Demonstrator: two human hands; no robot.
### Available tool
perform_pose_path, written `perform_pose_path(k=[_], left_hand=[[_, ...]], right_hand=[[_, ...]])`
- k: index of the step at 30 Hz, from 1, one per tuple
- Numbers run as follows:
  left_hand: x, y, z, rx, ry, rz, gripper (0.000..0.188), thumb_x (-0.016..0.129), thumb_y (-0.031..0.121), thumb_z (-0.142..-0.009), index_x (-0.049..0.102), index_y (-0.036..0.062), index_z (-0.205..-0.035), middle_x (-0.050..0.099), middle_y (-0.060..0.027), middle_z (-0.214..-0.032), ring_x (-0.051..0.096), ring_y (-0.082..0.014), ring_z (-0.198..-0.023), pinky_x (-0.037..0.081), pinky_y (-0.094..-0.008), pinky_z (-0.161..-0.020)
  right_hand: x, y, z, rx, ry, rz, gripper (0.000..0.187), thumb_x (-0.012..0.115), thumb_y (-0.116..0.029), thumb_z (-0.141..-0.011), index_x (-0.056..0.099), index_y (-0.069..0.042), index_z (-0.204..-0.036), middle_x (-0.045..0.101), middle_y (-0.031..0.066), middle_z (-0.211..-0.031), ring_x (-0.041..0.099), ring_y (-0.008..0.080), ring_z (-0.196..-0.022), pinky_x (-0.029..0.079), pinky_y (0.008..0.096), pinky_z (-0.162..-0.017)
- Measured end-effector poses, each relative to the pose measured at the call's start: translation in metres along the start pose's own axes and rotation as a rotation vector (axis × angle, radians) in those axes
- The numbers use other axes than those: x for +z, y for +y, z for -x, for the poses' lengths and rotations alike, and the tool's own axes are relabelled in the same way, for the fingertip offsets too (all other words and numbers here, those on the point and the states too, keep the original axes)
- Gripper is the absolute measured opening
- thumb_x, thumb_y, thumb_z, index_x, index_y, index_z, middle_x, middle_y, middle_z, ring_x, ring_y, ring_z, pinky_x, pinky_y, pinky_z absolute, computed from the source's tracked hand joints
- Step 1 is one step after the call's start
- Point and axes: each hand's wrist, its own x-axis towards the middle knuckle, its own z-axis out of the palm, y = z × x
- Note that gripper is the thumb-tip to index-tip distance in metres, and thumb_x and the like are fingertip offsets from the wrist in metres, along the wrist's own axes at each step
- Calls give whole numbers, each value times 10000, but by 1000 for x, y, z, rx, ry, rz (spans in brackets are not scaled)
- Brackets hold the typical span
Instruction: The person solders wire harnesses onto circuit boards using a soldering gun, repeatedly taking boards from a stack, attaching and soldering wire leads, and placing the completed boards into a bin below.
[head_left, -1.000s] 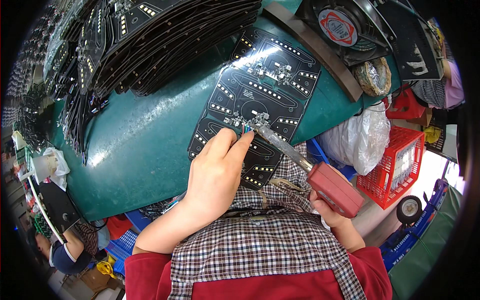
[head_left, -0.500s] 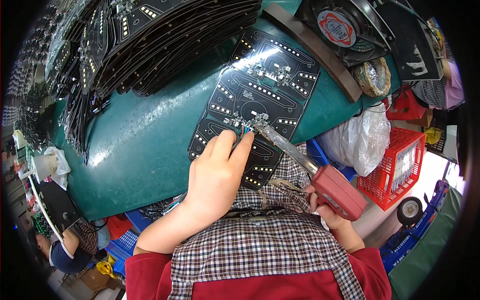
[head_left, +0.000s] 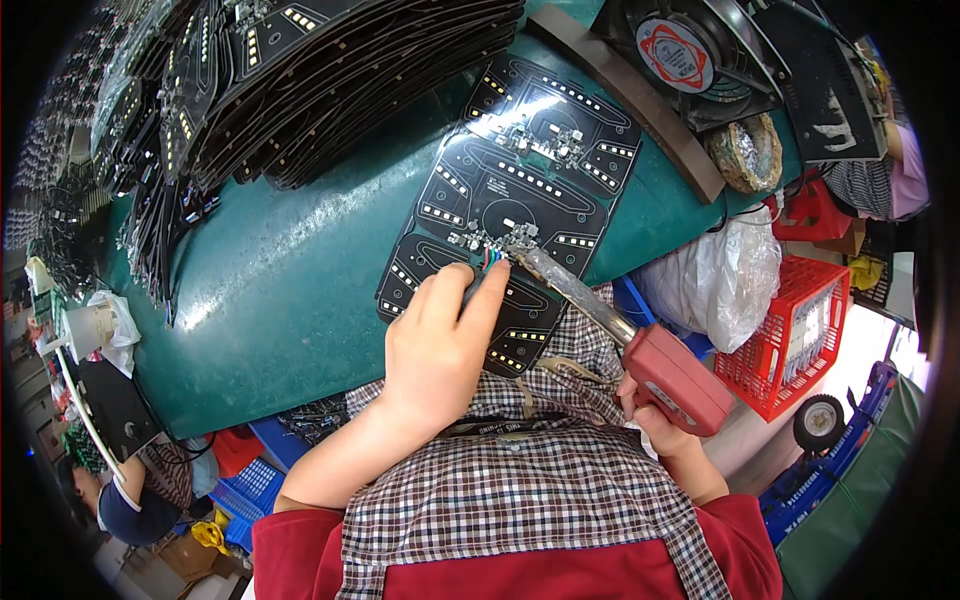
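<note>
My left hand point(head_left: 435, 345) is closed in a pinch on thin coloured wires point(head_left: 493, 257), with index finger and thumb at the middle of a black circuit board point(head_left: 520, 186). The fingers hide most of the wires. From the right, my right hand point(head_left: 660, 428) grips the red handle of a soldering gun point(head_left: 672, 378). Its long metal shaft slants up and left. The tip is at the small parts on the board, right beside the wire ends; whether it touches them I cannot tell. The board carries rows of small LEDs and lies on the green table point(head_left: 275, 290).
Tall stacks of black boards point(head_left: 350, 85) stand at the far left. Along the board's right side runs a dark bar point(head_left: 630, 105), with a fan point(head_left: 690, 60) and a round stone-like dish point(head_left: 745, 155) behind it. A red crate point(head_left: 790, 330) is at right.
The soldering gun's handle has shifted slightly up and left. My left forearm has moved a little to the right, while its fingers stay at the wires.
</note>
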Motion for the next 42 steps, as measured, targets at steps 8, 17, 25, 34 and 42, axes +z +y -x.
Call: perform_pose_path(k=[8, 17, 25, 34, 42], left_hand=[[2, -1, -2, -71, 65, 136, 296, 628, -61, -691, 648, 9, -978, 557, -87, -814, 578, -218, -684, 469, -295, -588], [0, -8, -4, 44, 50, 17, 359, 591, -68, -643, 647, 1, -991, 557, -120, -865, 581, -252, -757, 482, -330, -641], [2, -8, -3, 141, 31, -9, 414, 590, -45, -598, 647, 6, -1005, 544, -120, -875, 570, -254, -735, 484, -327, -620], [3, -5, -4, 141, -3, -84, 426, 580, -23, -613, 625, -11, -1036, 534, -141, -910, 557, -258, -728, 486, -327, -613], [1, -5, -10, 240, -15, -212, 346, 576, 69, -676, 596, -21, -1010, 523, -90, -873, 522, -168, -706, 474, -231, -543]], right_hand=[[-3, 3, 0, -93, 8, -26, 601, 712, -260, -769, 497, 104, -1196, 647, 88, -854, 627, 157, -716, 492, 275, -716], [-1, 4, 3, -16, 32, -18, 673, 734, -222, -762, 427, 111, -1260, 661, 80, -881, 634, 126, -750, 491, 235, -709], [0, 2, 0, -30, 26, -88, 694, 738, -221, -760, 413, 114, -1273, 660, 80, -890, 627, 109, -736, 497, 222, -697], [2, 2, -3, 29, 46, -170, 719, 765, -174, -722, 414, 101, -1287, 659, 71, -892, 616, 85, -716, 497, 196, -651], [0, 0, -7, -98, 70, 56, 627, 741, -194, -727, 490, 98, -1222, 666, 97, -926, 647, 146, -742, 509, 240, -698]])
